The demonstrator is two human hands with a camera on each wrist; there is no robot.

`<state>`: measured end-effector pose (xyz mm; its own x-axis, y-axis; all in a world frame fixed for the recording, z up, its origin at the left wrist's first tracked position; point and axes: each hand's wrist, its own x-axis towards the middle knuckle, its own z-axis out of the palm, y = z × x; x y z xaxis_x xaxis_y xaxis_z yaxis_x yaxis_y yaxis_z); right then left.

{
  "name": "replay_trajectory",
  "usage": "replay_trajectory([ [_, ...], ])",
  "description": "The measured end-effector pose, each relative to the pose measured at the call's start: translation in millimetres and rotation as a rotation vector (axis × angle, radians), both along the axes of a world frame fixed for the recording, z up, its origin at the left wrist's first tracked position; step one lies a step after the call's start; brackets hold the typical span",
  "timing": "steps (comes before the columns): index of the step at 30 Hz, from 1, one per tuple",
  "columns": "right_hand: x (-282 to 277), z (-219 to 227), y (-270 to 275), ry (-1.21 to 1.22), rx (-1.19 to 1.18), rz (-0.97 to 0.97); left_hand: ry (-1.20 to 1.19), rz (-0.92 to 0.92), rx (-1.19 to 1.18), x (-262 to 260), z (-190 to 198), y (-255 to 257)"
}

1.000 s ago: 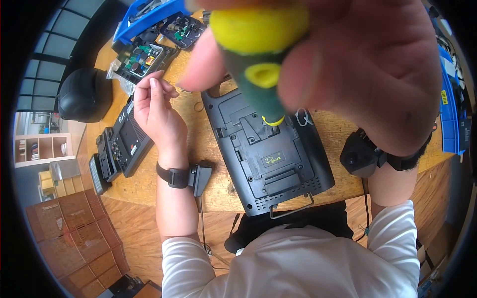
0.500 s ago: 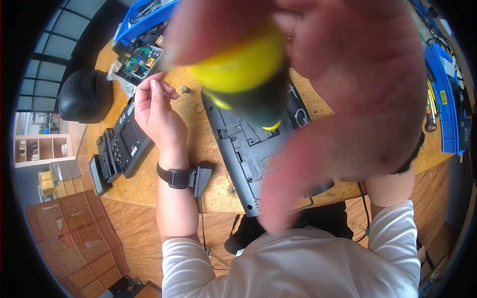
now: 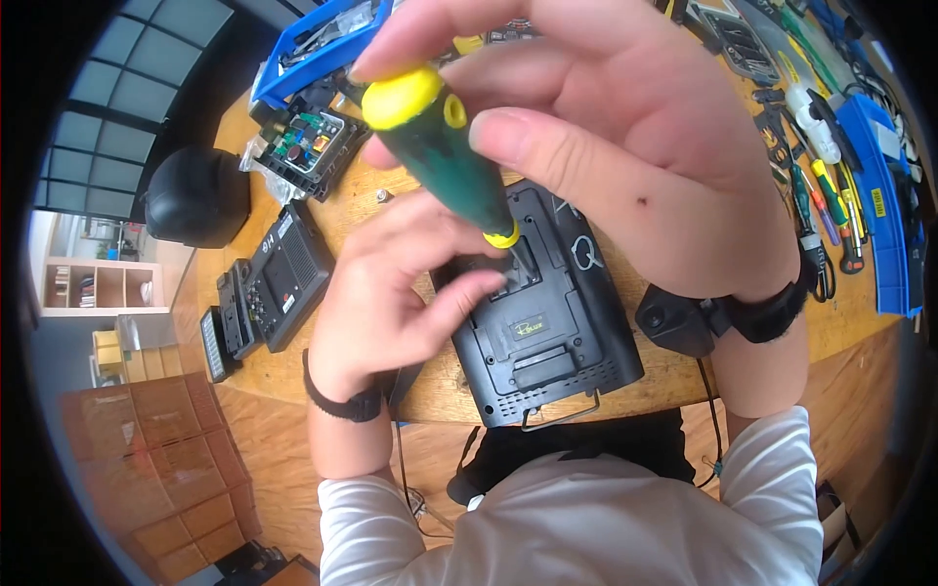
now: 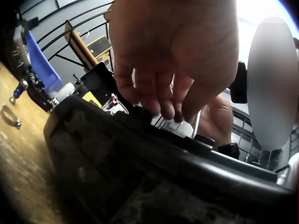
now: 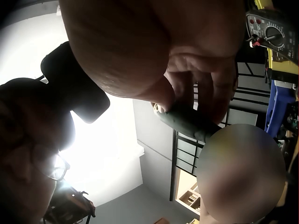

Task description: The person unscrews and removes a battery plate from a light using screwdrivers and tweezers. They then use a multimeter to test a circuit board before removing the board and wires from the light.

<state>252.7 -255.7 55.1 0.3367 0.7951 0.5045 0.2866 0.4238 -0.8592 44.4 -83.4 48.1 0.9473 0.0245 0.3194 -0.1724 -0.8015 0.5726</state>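
Note:
In the head view, my right hand (image 3: 635, 146) grips the green and yellow handle of a screwdriver (image 3: 445, 161). The same handle shows in the right wrist view as a dark green screwdriver (image 5: 187, 120). Its metal shaft points down at the back of a black device (image 3: 547, 342) with a "Rolux" label and a wire stand. My left hand (image 3: 391, 293) is over the device's left side, its thumb and fingertips close around the shaft's lower end. From the left wrist, the left hand (image 4: 173, 60) has bent fingers beside the shaft; I cannot tell whether they pinch anything.
At left lie a flat black panel (image 3: 288, 273) and smaller black units. Behind them are an opened case with a green circuit board (image 3: 313, 146), a black helmet-like object (image 3: 198, 195) and a blue tray (image 3: 318, 54). Hand tools (image 3: 826, 195) and a blue bin (image 3: 874, 186) line the right side.
My left hand has moved right, from beside the device to over it at the shaft. The right hand and screwdriver have shifted; the hand, spread and blurred half a second ago, now grips the handle.

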Motion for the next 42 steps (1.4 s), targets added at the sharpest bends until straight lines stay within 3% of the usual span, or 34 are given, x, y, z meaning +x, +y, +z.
replay_trajectory([
  [4, -12.2, 4.7, 7.1, 0.001, 0.015, -0.001, 0.073, 0.055, -0.012, -3.6, 8.5, -16.8],
  [5, -10.7, 4.9, 6.7, 0.001, 0.019, -0.002, 0.176, 0.034, 0.108, -4.7, 6.7, -12.3],
  [9, -1.5, 3.7, -1.3, -0.003, 0.030, -0.002, 0.164, 0.000, 0.248, 3.3, 8.5, -17.3],
  [13, 10.6, -2.1, -23.1, -0.008, 0.036, -0.007, 0.184, -0.002, 0.210, 9.9, 9.1, -20.6],
  [19, 28.3, -5.7, -41.4, -0.010, 0.041, -0.018, 0.101, -0.059, 0.438, 20.3, 20.3, -43.4],
  [21, 23.1, -6.7, -37.5, -0.012, 0.042, -0.022, 0.132, -0.012, 0.671, 18.7, 21.2, -53.5],
  [24, 37.6, -7.2, -33.0, -0.014, 0.040, -0.027, 0.196, -0.024, 0.776, 18.9, 29.5, -63.5],
  [32, 12.0, -1.7, -35.4, -0.026, 0.028, -0.033, 0.302, -0.016, 0.865, 28.8, 33.6, -77.6],
  [42, 32.9, -1.6, -38.5, -0.043, 0.020, -0.047, 0.289, 0.037, 0.924, 25.6, 28.6, -77.0],
])
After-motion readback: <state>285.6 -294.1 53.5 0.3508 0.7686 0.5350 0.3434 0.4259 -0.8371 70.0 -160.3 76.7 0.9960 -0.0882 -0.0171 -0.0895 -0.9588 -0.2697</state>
